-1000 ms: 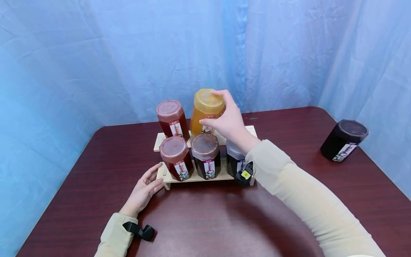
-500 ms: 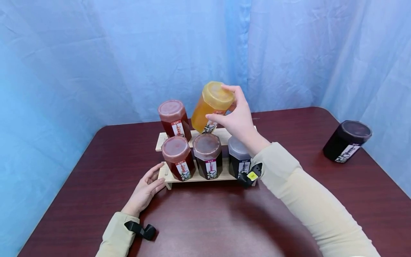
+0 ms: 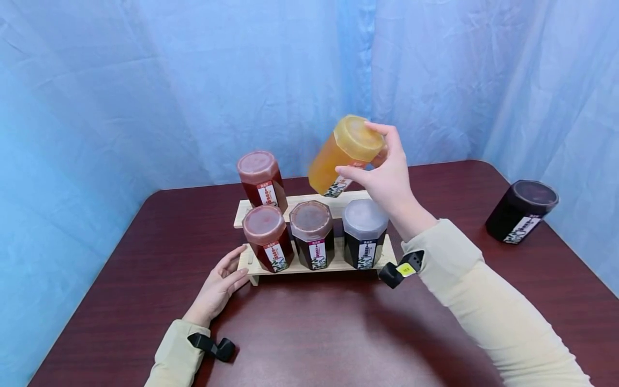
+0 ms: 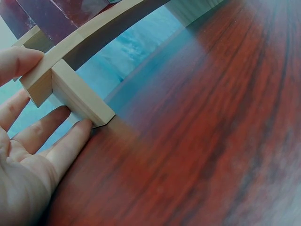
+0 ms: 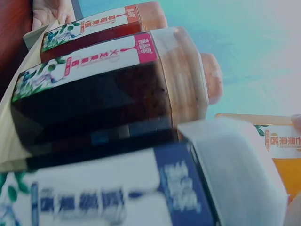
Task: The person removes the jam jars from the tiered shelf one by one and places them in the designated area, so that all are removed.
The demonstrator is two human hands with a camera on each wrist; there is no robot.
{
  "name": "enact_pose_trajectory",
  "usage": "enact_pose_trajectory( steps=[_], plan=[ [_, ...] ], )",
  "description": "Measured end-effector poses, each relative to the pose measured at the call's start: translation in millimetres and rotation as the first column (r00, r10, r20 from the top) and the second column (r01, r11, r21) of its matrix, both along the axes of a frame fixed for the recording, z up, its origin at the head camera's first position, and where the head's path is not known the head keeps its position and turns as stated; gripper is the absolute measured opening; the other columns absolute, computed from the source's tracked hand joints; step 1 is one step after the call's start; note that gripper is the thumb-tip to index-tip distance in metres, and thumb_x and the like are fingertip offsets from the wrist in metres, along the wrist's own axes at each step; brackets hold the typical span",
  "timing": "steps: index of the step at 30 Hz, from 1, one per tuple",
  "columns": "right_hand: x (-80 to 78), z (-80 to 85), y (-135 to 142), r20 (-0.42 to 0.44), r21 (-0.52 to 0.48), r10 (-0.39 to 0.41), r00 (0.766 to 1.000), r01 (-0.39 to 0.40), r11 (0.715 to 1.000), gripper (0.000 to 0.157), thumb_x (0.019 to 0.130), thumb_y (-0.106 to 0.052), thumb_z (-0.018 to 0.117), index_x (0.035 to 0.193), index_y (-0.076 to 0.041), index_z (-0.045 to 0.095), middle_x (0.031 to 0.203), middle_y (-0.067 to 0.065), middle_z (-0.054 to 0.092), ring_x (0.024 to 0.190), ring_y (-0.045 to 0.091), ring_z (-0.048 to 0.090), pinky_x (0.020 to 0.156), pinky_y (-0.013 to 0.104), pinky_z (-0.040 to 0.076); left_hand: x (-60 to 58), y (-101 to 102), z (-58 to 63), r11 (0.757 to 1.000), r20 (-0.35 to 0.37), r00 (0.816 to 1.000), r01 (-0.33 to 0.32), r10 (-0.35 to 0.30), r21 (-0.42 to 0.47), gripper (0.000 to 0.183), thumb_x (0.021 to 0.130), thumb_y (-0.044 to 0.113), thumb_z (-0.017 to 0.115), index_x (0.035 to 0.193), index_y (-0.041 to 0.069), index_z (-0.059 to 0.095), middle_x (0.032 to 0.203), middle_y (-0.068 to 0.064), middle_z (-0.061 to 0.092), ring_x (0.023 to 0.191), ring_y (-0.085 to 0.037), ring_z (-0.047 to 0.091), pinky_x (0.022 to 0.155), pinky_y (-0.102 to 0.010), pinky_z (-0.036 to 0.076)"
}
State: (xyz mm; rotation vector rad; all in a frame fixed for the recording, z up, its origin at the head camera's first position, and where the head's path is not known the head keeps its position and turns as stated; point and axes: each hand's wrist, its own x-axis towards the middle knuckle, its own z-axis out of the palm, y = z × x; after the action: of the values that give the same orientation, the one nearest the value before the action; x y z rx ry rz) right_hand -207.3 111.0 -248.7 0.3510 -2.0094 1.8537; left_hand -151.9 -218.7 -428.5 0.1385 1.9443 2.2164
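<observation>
My right hand (image 3: 387, 172) grips a jar of yellow-orange jam (image 3: 345, 153) by its lid end, thumb in front and fingers behind. The jar hangs tilted above the upper tier of a two-step wooden rack (image 3: 338, 200), its lid leaning right. In the right wrist view, part of the yellow jar (image 5: 284, 141) shows at the right edge. My left hand (image 3: 220, 285) holds the left end of the rack. In the left wrist view, its thumb (image 4: 21, 63) is at the shelf end and other fingers touch the rack's leg (image 4: 82, 94).
On the lower tier stand a red jar (image 3: 268, 239), a dark jar with a pink label (image 3: 311, 236) and a dark jar with a blue label (image 3: 365, 236). Another red jar (image 3: 261, 177) occupies the upper tier's left end. A dark jar (image 3: 519, 212) stands far right on the table.
The yellow jar has gone from the upper tier up and to the right in my right hand, tilting more. My left hand stays at the rack's end.
</observation>
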Motion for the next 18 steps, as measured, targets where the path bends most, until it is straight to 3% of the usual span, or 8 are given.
enact_pose_trajectory(
  steps=[8,13,18],
  plan=[
    [2.9,-4.7,20.2,0.031,-0.100,-0.018,0.999,0.021,0.995,0.073,0.069,0.009,0.076,0.130,-0.016,0.043,0.107,0.003,0.055,0.080,0.014,0.060,0.064,0.020,0.053,-1.9,-1.2,-1.8,1.000,-0.011,1.000,0.009,-0.008,0.012,0.061,0.094,0.002,0.052,0.147,0.005,0.024,0.122,0.015,0.054,0.106,-0.004,0.058,0.085,-0.022,0.051],
    [3.9,-9.3,31.4,0.024,-0.108,-0.029,0.999,0.031,0.994,0.071,0.070,0.011,0.074,0.129,-0.014,0.043,0.105,0.002,0.054,0.076,0.014,0.059,0.063,0.019,0.054,-1.8,-0.9,-1.3,1.000,-0.018,1.000,0.014,-0.014,0.007,0.061,0.094,0.002,0.052,0.148,0.005,0.024,0.122,0.015,0.054,0.106,-0.003,0.058,0.086,-0.022,0.051],
    [4.5,-14.5,41.8,0.045,-0.192,0.014,0.999,-0.005,0.981,0.071,0.070,0.014,0.072,0.128,-0.015,0.043,0.103,0.006,0.054,0.069,0.013,0.060,0.058,0.023,0.055,-1.3,-0.8,-0.5,1.000,-0.012,1.000,0.007,-0.007,0.003,0.060,0.094,0.002,0.052,0.147,0.005,0.025,0.121,0.015,0.054,0.106,-0.003,0.058,0.085,-0.022,0.051]
  ],
)
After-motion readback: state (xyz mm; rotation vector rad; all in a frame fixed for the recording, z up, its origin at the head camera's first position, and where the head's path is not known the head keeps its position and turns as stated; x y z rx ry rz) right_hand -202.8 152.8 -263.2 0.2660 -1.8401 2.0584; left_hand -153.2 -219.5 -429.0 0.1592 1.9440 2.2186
